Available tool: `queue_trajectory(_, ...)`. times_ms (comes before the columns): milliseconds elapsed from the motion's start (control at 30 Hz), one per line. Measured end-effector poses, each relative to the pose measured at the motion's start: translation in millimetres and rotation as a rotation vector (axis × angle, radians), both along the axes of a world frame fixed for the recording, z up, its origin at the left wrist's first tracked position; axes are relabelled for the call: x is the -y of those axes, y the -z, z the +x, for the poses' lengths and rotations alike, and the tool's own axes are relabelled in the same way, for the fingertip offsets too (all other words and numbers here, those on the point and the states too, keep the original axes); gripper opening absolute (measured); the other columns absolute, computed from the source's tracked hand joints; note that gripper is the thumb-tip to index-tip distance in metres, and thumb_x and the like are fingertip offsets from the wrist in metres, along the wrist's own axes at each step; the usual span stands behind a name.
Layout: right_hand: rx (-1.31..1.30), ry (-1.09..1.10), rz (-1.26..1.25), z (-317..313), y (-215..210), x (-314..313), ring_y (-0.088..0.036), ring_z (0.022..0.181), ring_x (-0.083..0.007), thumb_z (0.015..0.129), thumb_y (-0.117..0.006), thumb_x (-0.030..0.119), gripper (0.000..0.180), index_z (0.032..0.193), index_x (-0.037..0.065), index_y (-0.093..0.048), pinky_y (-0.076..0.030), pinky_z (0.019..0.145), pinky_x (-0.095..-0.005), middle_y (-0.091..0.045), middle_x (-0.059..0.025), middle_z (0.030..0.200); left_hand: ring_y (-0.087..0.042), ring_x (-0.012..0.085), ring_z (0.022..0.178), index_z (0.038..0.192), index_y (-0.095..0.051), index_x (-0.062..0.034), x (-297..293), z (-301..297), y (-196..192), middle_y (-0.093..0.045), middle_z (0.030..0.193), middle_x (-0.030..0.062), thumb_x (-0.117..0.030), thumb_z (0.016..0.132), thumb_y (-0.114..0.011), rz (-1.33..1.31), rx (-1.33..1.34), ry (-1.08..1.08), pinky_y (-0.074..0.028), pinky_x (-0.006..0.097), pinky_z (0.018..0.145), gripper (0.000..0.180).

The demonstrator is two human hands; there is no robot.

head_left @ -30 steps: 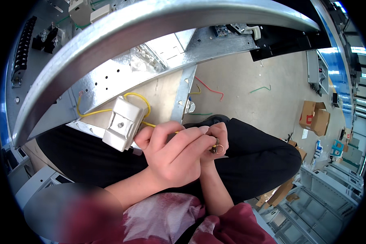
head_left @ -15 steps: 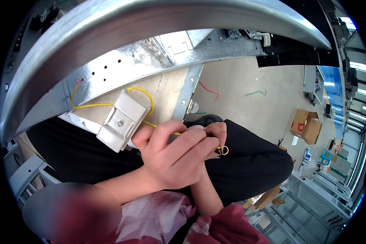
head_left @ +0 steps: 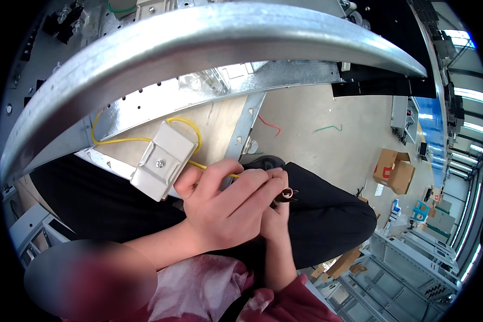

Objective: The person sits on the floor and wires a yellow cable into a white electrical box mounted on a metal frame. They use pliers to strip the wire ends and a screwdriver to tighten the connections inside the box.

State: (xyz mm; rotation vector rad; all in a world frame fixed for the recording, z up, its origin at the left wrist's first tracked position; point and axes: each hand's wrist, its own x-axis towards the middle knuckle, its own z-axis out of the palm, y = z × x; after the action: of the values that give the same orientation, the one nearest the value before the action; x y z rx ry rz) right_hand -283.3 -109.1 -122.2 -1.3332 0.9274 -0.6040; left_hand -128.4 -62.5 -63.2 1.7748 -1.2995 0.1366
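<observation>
My left hand [head_left: 225,206] is curled in front of my lap, fingers closed around the end of a yellow wire [head_left: 209,166]. That wire loops up from a white rectangular box with a centre screw [head_left: 162,159], which hangs just left of my thumb. My right hand [head_left: 276,217] sits mostly behind the left, its fingers pinching a small copper ring terminal [head_left: 287,192] at the wire's end. Both hands touch each other above my black-trousered knee [head_left: 333,214].
A wide curved galvanised metal rail [head_left: 198,48] arches across the top, with a perforated metal frame [head_left: 241,80] under it. Red and green wire scraps [head_left: 327,127] lie on the beige floor. A cardboard box [head_left: 394,170] and grey metal cabinets [head_left: 413,263] stand at the right.
The view has shifted, so the hands, white box and rail sit slightly lower and further right. Both hands keep their hold on the wire and terminal, the fingers working a little.
</observation>
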Motion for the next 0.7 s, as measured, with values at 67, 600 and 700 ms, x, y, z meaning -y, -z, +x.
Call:
queue_trajectory(67,0.000,-0.083,0.129,-28.5,-4.5,11.3,-0.053,0.099,-0.0167,0.071,-0.050,-0.013,0.046,0.113,0.004,-0.054,-0.044,0.091,-0.0280,-0.056,-0.0055,0.111,-0.064,0.0204,0.092,0.101,-0.086,-0.0214,-2.2,0.6,0.3,-0.075,0.099,-0.0093,-0.015,0.077,-0.074,0.002,0.005,0.009,-0.031,0.041,0.096,0.028)
queue_trajectory(600,-0.313,-0.735,0.314,-31.9,-71.9,79.8,-0.062,0.113,-0.0208,0.078,-0.057,-0.014,0.057,0.133,-0.001,-0.061,-0.050,0.103,-0.0324,-0.064,-0.0109,0.115,-0.062,0.0215,0.094,0.101,-0.087,-0.0232,-4.9,4.5,0.0,-0.075,0.102,-0.0084,-0.010,0.071,-0.075,-0.007,0.015,0.056,-0.030,0.041,0.098,0.035)
queue_trajectory(700,-0.270,-0.685,0.268,-33.7,-63.7,76.0,-0.062,0.100,-0.0201,0.076,-0.057,-0.013,0.051,0.125,-0.003,-0.065,-0.052,0.093,-0.0327,-0.065,-0.0091,0.103,-0.062,0.0215,0.094,0.100,-0.087,-0.0229,-4.7,4.3,0.2,-0.075,0.102,-0.0084,-0.010,0.070,-0.075,-0.002,0.015,0.053,-0.030,0.041,0.098,0.035)
